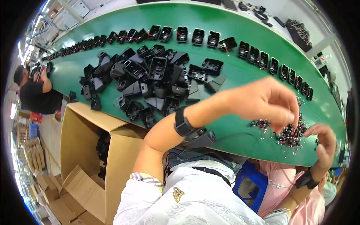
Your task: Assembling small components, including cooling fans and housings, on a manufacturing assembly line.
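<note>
My left hand (266, 105) reaches across to the right over a heap of small wired parts (293, 135) with red and black leads. Its fingers bend down toward the thumb; the tips are slightly blurred, and whatever they pinch cannot be made out. On the heap's right side is my right hand (324, 142), fingers curved and thumb apart, nothing seen in it. A smaller clump of wired parts (261, 123) lies beneath my left hand. Behind my left forearm, many black plastic housings (157, 68) are piled on the green table (240, 103).
A long row of open black housings (198, 37) curves along the table's far side, some with red wires. An open cardboard box (120, 165) stands at the left. A blue stool (252, 183) and a person in pink (311, 200) are close at right; another person (39, 90) works far left.
</note>
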